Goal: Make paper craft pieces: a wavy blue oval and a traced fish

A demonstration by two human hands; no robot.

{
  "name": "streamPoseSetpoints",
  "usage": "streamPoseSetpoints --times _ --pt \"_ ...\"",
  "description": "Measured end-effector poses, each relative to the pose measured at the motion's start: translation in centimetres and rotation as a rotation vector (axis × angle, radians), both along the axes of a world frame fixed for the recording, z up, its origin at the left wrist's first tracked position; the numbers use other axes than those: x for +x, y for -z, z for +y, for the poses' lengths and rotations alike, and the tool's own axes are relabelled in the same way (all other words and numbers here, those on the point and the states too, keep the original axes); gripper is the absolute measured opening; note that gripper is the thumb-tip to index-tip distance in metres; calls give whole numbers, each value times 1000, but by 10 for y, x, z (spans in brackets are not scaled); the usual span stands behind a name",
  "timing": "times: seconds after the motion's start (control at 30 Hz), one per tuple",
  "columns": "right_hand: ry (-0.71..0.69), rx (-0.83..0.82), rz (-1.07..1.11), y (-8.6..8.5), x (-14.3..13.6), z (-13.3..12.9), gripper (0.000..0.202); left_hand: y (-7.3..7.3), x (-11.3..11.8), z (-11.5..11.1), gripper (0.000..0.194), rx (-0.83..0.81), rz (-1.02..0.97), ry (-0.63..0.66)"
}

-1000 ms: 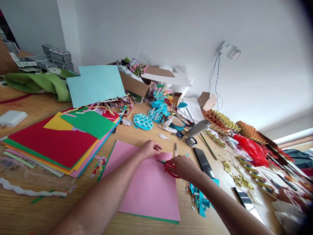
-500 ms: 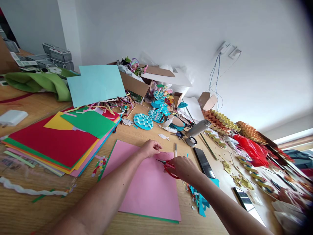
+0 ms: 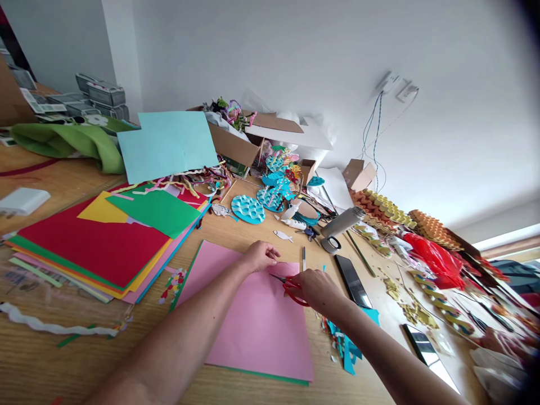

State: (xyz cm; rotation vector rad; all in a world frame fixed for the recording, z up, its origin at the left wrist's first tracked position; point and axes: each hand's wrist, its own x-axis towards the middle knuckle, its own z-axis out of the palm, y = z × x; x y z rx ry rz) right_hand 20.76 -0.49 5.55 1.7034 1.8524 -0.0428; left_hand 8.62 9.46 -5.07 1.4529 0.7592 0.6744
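Note:
A large sheet of pink paper (image 3: 261, 332) lies on the table over a green sheet whose edge shows. My right hand (image 3: 318, 289) grips red-handled scissors (image 3: 295, 291), their blades pointing left over the upper part of the pink paper. Just beyond the blade tips, my left hand (image 3: 261, 257) pinches a small pink piece of paper near the sheet's top edge. Whether that piece is still joined to the sheet I cannot tell. A pen (image 3: 303, 257) lies by the sheet's upper right corner.
Coloured paper (image 3: 97, 247) is stacked at left. To the right are a black phone (image 3: 353, 281), a grey flask (image 3: 342, 221) and blue scraps (image 3: 348, 351). Beyond the sheet lie a white fish cutout (image 3: 283, 235), glue bottles (image 3: 292, 223) and wavy blue discs (image 3: 248, 208).
Almost nothing differs. The view has shifted very slightly, and both hands keep their places at the top of the pink paper.

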Motion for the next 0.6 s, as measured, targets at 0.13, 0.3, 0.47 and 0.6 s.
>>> streamPoseSetpoints --times 0.13,0.3,0.47,0.6 --pt "-17 10 -10 2 1 -1 39 1 0 0 28 -3 -6 0" --pt "-39 37 5 3 3 -4 36 1 0 0 27 0 -3 -6" --pt "-39 37 19 1 3 -4 36 -1 0 -1 27 -3 -7 -10" --pt "-12 29 36 0 4 -1 36 -2 -1 -1 27 -4 -12 -10"
